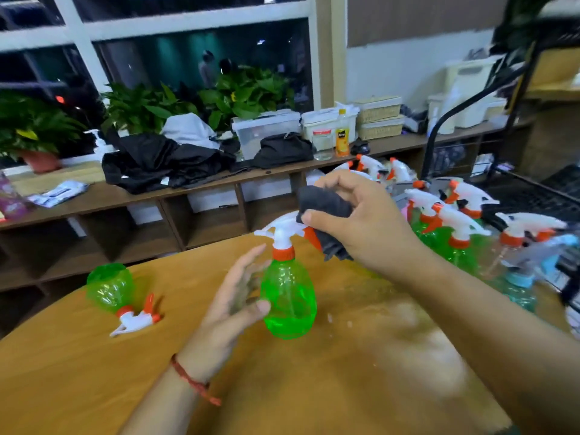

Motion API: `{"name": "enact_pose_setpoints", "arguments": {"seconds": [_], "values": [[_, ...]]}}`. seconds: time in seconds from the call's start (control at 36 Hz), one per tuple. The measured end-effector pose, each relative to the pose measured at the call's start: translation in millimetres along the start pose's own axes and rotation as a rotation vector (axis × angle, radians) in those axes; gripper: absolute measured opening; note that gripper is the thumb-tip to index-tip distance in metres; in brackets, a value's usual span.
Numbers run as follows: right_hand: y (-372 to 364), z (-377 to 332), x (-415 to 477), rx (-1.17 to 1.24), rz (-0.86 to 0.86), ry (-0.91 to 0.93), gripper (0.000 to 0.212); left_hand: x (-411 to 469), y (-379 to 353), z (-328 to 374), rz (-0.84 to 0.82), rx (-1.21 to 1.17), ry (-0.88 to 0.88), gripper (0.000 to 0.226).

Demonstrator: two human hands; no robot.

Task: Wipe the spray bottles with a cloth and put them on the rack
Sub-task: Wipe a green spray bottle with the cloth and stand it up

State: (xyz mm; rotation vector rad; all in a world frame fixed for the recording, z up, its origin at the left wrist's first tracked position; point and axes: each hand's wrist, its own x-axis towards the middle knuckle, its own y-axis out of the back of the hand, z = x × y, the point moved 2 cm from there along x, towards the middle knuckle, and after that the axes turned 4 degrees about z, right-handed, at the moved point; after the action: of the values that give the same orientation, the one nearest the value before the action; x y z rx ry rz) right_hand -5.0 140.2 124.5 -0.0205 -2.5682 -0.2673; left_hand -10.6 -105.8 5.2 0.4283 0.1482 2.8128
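A green spray bottle (288,296) with a white and orange trigger head stands upright on the wooden table (345,372). My left hand (238,296) lies against its left side, fingers straight, thumb touching the body. My right hand (361,221) grips a dark grey cloth (326,208) and presses it onto the bottle's spray head. A second green spray bottle (113,290) lies on its side at the left of the table. Several more spray bottles (458,233) stand crowded at the right.
A black wire rack (533,196) stands at the far right behind the bottle cluster. Behind the table runs a low wooden shelf unit (157,196) carrying black clothes, storage boxes, jars and potted plants. A pale blue spray bottle (521,277) stands near the right edge.
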Motion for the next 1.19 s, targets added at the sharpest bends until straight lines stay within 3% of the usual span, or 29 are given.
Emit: {"name": "enact_pose_setpoints", "arguments": {"seconds": [0.08,0.25,0.36,0.44,0.56,0.64,0.81,1.06,1.19], "values": [[22,-1,-11,-0.098,0.058,0.025,0.018,11,-33,13,-0.094,0.190,0.003,0.083],[69,13,-28,-0.220,0.169,-0.052,0.023,50,-104,6,-0.188,0.459,0.060,0.109],[94,22,-38,-0.276,0.211,-0.072,0.031,70,-154,-7,-0.208,0.496,0.039,0.104],[110,24,-45,-0.241,0.247,-0.111,0.029,78,-187,-9,-0.189,0.481,0.002,0.074],[131,32,-48,-0.359,0.263,-0.154,0.023,88,-214,-14,-0.100,0.500,-0.038,0.089],[143,41,-49,-0.463,0.288,-0.158,0.022,97,-223,-25,-0.068,0.546,-0.022,0.098],[152,44,-54,-0.432,0.374,-0.158,0.019,102,-237,-42,-0.081,0.636,0.036,0.106],[134,36,-49,-0.246,0.286,-0.195,0.011,99,-223,-48,-0.044,0.639,0.095,0.110],[96,28,-40,-0.123,0.225,-0.191,0.008,81,-165,-26,0.045,0.656,0.097,0.090]]}}
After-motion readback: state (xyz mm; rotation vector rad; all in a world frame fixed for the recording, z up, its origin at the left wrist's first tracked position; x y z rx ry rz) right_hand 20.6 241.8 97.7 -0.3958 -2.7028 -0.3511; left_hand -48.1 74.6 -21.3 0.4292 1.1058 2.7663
